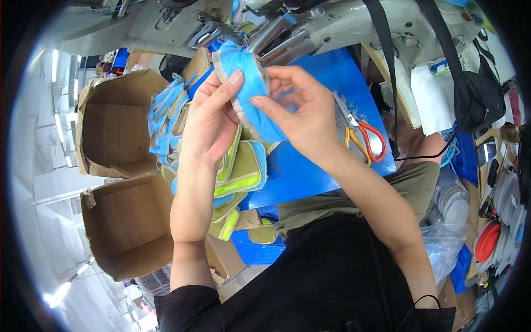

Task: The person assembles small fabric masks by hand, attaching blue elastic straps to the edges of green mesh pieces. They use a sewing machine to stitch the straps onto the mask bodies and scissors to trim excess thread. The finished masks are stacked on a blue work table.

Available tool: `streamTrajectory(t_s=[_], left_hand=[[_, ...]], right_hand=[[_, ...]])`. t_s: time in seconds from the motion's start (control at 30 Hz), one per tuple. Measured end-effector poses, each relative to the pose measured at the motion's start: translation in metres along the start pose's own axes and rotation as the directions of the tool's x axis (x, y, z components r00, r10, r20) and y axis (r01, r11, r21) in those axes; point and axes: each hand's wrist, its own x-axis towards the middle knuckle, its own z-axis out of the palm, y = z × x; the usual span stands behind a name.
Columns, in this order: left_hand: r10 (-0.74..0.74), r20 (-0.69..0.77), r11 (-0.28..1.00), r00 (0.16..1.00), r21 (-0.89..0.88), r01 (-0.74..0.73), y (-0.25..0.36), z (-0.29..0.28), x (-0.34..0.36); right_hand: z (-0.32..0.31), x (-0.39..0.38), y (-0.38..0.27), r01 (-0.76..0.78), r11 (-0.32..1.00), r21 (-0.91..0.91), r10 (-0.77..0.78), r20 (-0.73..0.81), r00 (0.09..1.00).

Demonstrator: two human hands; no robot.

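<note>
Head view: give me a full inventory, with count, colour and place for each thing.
fabric piece: one, light blue, greyish edges, upper centre
sewn pieces: many, olive, lime and blue, piled left of centre
scissors: one pair, orange and red handles, on worktop
worktop: one, blue, centre
machine: one, pale grey, top
large boxes: two, brown, left
bag: one, black, upper right
discs: several, mostly grey, one red, far right
shirt: one, black, bottom
left hand: one, bare, holding fabric piece
right hand: one, bare, holding fabric piece
</note>
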Motion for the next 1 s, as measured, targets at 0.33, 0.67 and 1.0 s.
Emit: streamTrajectory(t_s=[0.33, 0.67, 1.0], left_hand=[[0.196, -0.048, 0.975, 0.979, 0.116, -0.189, -0.011, 0.000, 0.004], [0.119, -0.036, 0.989, 0.992, 0.093, -0.115, -0.004, 0.003, 0.005], [0.086, -0.045, 0.996, 0.995, -0.012, -0.087, 0.010, 0.005, 0.012]], right_hand=[[-0.010, 0.007, 0.015, 0.035, 0.999, 0.023, -0.037, 0.077, 0.996], [-0.012, 0.004, -0.010, -0.168, 0.979, 0.118, 0.152, 0.130, 0.980], [-0.012, 0.013, -0.037, -0.353, 0.921, 0.164, 0.327, 0.169, 0.930]])
